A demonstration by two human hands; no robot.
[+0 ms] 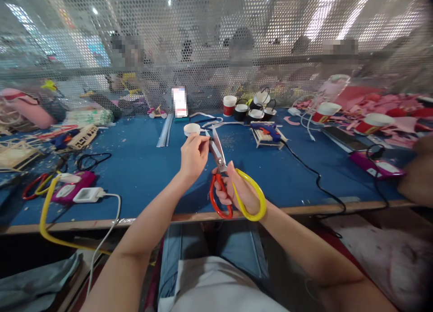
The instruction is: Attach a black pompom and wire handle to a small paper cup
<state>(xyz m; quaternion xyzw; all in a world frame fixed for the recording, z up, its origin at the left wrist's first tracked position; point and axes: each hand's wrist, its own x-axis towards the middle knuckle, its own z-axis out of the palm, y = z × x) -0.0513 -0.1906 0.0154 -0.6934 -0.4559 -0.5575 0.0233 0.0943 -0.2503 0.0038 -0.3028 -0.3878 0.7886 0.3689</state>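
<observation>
My right hand [241, 192] grips a pair of scissors [220, 162] with one red and one yellow handle loop. The blades are spread and point away from me, over the blue table. Beside the blades, my left hand [193, 154] is pinched, its fingertips meeting at a small dark bit too small to name. Just behind that hand is a round white thing [192, 130], like a paper cup rim or a loop of strip, partly covered by the fingers. From here I cannot tell whether the left hand holds it.
Black-wrapped cups [241, 112] with wire handles and a red cup [229, 105] stand at the back. A glue gun [267, 129] rests on a small wooden rack, right. Clear glue sticks [164, 130] and a lit phone [179, 102] are behind. Purple power strip [73, 187] left.
</observation>
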